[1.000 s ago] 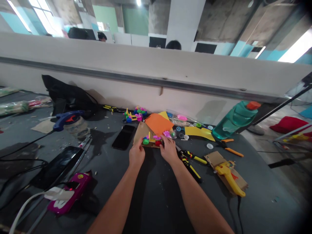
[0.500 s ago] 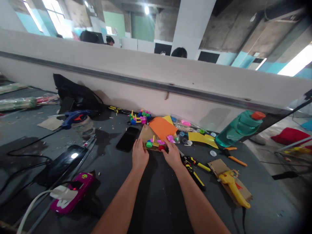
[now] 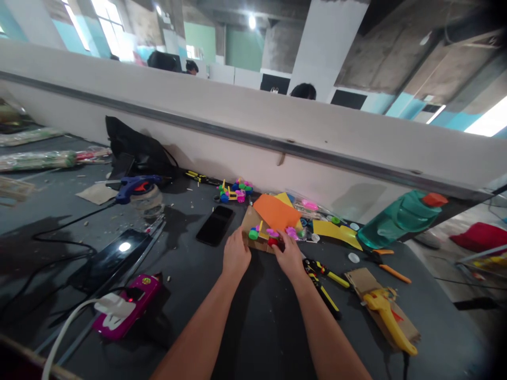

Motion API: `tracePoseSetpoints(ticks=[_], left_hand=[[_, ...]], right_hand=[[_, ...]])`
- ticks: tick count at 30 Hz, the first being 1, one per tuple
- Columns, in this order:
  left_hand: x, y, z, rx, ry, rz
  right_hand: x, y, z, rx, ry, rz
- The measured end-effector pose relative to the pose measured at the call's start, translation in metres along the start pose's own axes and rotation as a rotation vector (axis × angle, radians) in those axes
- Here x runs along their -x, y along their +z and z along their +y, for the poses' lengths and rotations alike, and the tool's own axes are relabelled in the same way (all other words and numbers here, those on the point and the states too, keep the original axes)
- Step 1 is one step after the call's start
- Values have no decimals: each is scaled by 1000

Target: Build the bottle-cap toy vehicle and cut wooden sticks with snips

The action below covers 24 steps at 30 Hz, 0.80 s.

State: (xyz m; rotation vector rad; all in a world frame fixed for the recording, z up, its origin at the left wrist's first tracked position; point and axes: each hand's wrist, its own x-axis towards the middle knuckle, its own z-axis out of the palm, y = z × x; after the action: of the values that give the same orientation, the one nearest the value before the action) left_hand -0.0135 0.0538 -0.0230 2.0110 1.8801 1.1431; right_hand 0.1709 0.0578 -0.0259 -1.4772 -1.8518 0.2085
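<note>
A small toy car with a green wheel, a red wheel and pink and yellow parts rests on a piece of cardboard. My left hand is closed at the cardboard's left edge, beside the green wheel. With thumb and fingers around the red wheel, my right hand grips the car's right end; part of that wheel is hidden. Orange paper overlaps the cardboard behind the car. A crumpled shiny pink piece lies just beyond my right fingers.
A black phone lies left of my hands. Yellow-black pliers and a yellow glue gun are at the right, below a green bottle. More toy cars stand behind. Cables, a blue glue gun and a purple power strip occupy the left.
The head view has turned slightly left, so everything sits farther right in the picture. My hands keep nearly the same place at the cardboard and toy car.
</note>
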Motion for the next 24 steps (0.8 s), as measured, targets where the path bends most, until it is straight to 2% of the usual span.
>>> tracePoseSetpoints(ticks=[3,7,11,14,16,17,19,21,24], left_hand=[[0,1,-2,100,-25,12],[-1,0,-3,90,-48,100],[-1,3,-6,73,-70,54],[-1,5,-7,104,-89,8],[-1,4,-7,150,-128,15],[-1,4,-6,174,-157,31],[-2,2,-6,204,-203,78],[-2,2,-6,195,-173,98],[-2,4,-7,142,-65,83]], right_hand=[[-1,1,-1,3,33,1],[-1,3,-1,19,61,-1],[-2,-9,-8,71,41,14],[-13,-31,-28,148,5,133],[-30,-43,-51,103,-28,205],[-42,-44,-64,43,-56,188],[-68,-37,-90,-68,-119,19],[-95,-17,-110,-3,-156,-246],[-127,24,-125,90,-138,-435]])
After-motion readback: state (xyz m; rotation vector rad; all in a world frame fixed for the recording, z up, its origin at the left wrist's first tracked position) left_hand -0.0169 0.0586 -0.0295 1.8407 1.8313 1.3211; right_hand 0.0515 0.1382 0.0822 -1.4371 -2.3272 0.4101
